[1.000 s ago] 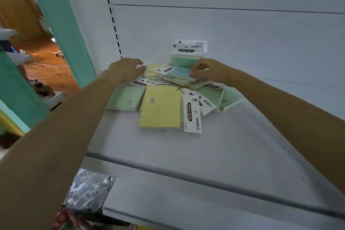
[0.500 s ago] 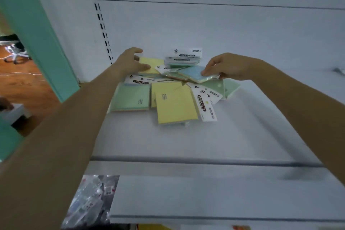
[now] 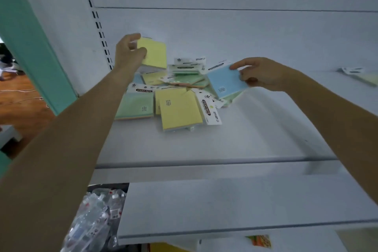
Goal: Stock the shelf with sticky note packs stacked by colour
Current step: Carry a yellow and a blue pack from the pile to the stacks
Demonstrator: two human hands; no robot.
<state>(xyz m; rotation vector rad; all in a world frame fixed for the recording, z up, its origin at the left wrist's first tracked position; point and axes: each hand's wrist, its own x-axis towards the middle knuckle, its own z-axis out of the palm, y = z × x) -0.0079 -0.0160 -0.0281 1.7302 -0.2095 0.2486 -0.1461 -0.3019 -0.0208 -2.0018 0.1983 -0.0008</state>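
Left hand [image 3: 129,52] raised above the back-left of the pile [image 3: 173,92], pinched on a yellow pack [image 3: 154,53]: thumb on the near face, fingers over the top edge. Pack tilted up, clear of the shelf [image 3: 245,129], header end down toward the pile.

Right hand [image 3: 259,73] at the pile's right edge, clamped on a blue pack [image 3: 227,81]: fingers on the top right corner, thumb below, out of sight. Blue pack tipped, long axis running from the hand down-left; lower edge appears to rest on green packs, contact not certain.

Pile unsorted at the back of the shelf, against the rear panel: green pack [image 3: 136,105] front-left, another yellow pack [image 3: 180,110] front-centre with its white header [image 3: 210,110] pointing right, more green packs heaped behind.

Key relation: loose yellow pack lies down and right of the left hand, nearer that hand than the right. Bare shelf opens right of the pile, directly under the right forearm, so blue likely goes there. Yellow on yellow looks the short move: lower, turn flat, headers aligned.

Risk, judged: blue pack dragging the green ones as it lifts off.

Far right, one more pack [image 3: 362,75], blurred.
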